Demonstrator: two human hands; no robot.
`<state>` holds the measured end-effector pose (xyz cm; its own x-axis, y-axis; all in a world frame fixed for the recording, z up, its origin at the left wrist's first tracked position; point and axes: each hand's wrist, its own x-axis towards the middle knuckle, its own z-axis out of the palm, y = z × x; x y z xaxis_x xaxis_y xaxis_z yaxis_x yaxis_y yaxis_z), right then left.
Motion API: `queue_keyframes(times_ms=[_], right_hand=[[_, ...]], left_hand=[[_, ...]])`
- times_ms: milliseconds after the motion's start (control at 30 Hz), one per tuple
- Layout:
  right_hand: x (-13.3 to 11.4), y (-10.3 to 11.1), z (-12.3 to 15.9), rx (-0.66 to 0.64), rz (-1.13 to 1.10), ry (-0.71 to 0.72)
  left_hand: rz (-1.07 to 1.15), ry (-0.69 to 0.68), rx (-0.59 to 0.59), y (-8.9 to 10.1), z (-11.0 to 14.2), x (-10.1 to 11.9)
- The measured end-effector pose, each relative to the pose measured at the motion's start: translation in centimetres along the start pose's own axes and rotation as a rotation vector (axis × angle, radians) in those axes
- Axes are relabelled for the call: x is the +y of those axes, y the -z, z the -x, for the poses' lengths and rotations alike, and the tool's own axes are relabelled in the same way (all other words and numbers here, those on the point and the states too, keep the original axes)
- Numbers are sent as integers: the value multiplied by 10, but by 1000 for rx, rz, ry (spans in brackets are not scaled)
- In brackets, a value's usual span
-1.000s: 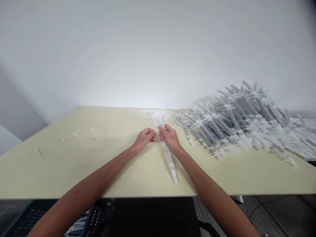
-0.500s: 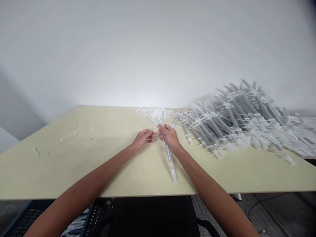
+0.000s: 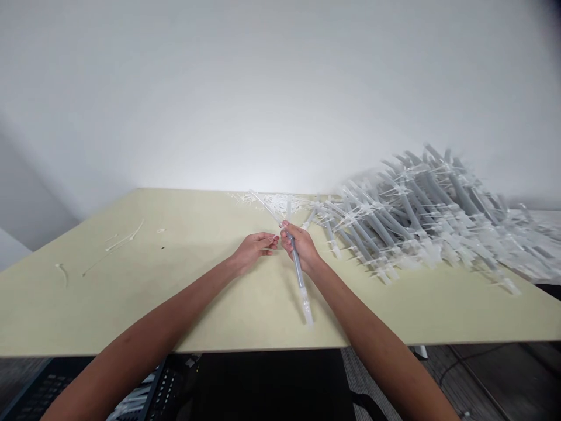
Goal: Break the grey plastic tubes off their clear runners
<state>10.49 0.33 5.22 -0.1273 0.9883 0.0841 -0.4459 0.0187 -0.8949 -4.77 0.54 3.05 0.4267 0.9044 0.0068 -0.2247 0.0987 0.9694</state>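
My right hand (image 3: pixel 302 245) is wrapped round a grey tube (image 3: pixel 298 270) with translucent sleeves at its ends. The lower sleeve (image 3: pixel 307 307) points toward the table's front edge. From the top of that hand a narrow clear strip (image 3: pixel 265 206) slants up and left. Just to the left, my left hand (image 3: pixel 256 250) is closed in a pinch, its fingertips close to the tube. A small whitish bit shows at those fingertips, too small to name. Behind both hands lies a scatter of thin white cable ties (image 3: pixel 276 203).
A large heap of similar grey tubes (image 3: pixel 407 204) with clear ends and ties spreads over the right of the pale table (image 3: pixel 184 304). A few loose white ties (image 3: pixel 125 241) lie at left. Under the table stands a dark crate (image 3: pixel 155 392) holding pale pieces.
My left hand has shifted slightly right, its fingers straighter and nearer the tube. The right hand keeps hold of the tube almost in place. The view has tilted a little.
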Motion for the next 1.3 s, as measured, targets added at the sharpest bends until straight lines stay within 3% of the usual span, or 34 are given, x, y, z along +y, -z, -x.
queue_keyframes(times_ms=[167, 367, 733, 1300], right_hand=[[1, 5, -2, 107, 288, 127], [5, 6, -5, 152, 415, 181], [7, 5, -3, 102, 422, 203], [12, -1, -1, 142, 444, 196]], left_hand=[[42, -61, -16, -1, 2, 4], [44, -48, -48, -6, 6, 8], [42, -52, -7, -5, 6, 8], [-14, -42, 30, -8, 8, 8]])
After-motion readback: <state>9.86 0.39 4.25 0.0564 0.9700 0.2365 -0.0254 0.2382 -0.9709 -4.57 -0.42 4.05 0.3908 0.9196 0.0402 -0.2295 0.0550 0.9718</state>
